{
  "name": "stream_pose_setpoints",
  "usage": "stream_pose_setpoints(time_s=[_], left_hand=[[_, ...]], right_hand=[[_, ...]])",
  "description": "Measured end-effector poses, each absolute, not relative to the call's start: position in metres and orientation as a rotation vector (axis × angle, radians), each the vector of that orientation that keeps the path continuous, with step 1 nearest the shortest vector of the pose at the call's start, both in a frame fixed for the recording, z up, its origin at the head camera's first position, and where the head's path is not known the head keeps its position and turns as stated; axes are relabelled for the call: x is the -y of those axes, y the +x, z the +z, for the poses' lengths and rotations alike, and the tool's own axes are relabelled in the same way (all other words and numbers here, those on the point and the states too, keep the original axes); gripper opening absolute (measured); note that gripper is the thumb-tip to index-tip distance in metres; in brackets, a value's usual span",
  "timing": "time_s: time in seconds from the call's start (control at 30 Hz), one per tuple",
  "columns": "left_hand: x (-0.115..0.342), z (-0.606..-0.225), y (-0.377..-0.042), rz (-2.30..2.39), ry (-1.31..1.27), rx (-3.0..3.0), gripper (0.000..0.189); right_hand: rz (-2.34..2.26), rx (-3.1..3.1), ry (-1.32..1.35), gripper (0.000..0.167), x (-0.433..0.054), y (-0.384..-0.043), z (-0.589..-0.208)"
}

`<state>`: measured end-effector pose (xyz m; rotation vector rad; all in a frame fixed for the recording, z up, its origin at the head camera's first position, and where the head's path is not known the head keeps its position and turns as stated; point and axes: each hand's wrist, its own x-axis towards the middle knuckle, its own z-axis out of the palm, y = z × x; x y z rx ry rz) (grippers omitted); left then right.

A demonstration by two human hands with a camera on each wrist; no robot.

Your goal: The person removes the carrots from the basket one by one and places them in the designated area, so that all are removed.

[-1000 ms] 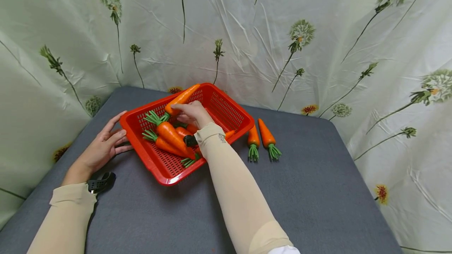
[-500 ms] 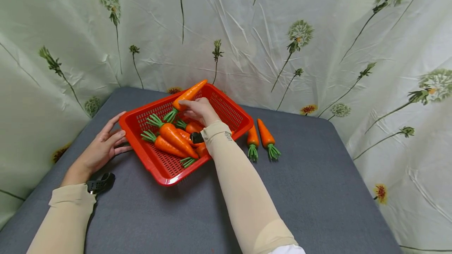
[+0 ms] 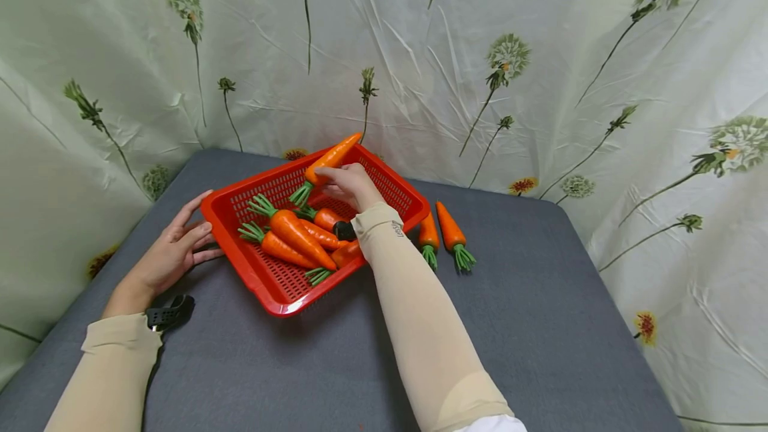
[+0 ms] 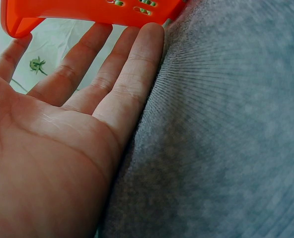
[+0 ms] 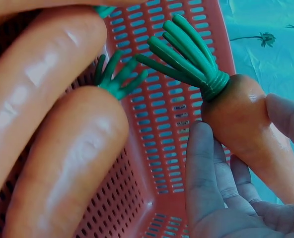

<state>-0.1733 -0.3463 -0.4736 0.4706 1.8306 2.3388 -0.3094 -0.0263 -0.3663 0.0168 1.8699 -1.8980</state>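
A red perforated basket (image 3: pixel 245 280) stands on the grey table, with several orange carrots (image 3: pixel 295 233) lying in it. Fairly straight fingers of my left hand (image 3: pixel 171 249) touch the basket's left end; the left wrist view shows the fingertips (image 4: pixel 149 34) against its wall. Above the basket's far side, my right hand (image 3: pixel 351 184) pinches a carrot (image 3: pixel 339 152) near its thick end. That carrot tilts, green stalks down to the left and tip up to the right. In the right wrist view its green top (image 5: pixel 191 59) hangs before the basket's perforated wall. My right wrist hides part of the basket.
Two more carrots (image 3: pixel 451 229) lie on the grey table (image 3: pixel 540 325), just right of the basket. A pale curtain with a flower print (image 3: pixel 420 85) hangs behind the table and along its sides.
My right hand has lifted the carrot a little and moved it right, away from the other carrots. The left hand and the basket stay almost where they were.
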Motion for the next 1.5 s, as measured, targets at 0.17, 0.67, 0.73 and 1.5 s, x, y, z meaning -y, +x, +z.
stream_pose_setpoints(time_s=[0.17,0.67,0.73,1.5], left_hand=[[0.347,-0.473,-0.174,2.343,0.467,-1.822,0.064],[0.346,-0.473,-0.173,2.349,0.479,-1.808,0.064],[0.346,-0.473,-0.173,2.349,0.484,-1.808,0.064],[0.346,-0.475,-0.174,2.353,0.515,-1.809,0.065]], right_hand=[[-1.896,-1.900,0.066,0.030,0.021,-0.311,-0.364],[-1.921,-1.879,0.113,0.041,0.003,-0.320,-0.361],[-1.913,-1.886,0.130,0.043,0.000,-0.321,-0.361],[-1.791,-2.010,0.088,0.044,-0.034,-0.326,-0.354]])
